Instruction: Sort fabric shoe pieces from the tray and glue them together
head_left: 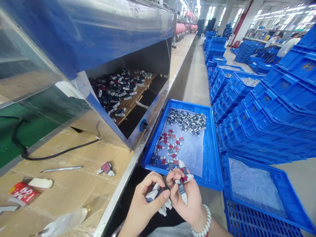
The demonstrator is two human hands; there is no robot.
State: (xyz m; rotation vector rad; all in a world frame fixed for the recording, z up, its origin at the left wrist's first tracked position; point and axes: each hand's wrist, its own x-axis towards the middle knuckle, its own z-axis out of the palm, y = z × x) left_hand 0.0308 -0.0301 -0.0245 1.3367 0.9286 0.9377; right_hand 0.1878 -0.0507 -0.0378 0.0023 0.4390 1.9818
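Observation:
My left hand (144,204) is closed around several small white and dark-grey moulded parts (155,194), which poke out between the thumb and fingers. Beside it my right hand (191,196), palm up with curled fingers, holds similar pieces: a red-and-white part (185,174) and a grey-and-white part (182,190). Both hands are close together above the near edge of a blue plastic tray (213,158). On its lining sheet lie a heap of grey-and-white parts (187,121) and a looser group of red-and-white parts (170,144).
A metal booth (145,29) at left holds many parts (120,87) on cardboard. One red-and-white part (106,168), a thin brush-like tool (61,169), a red packet (24,192) and a bottle (65,223) lie on the bench. Stacked blue crates (269,108) line the right.

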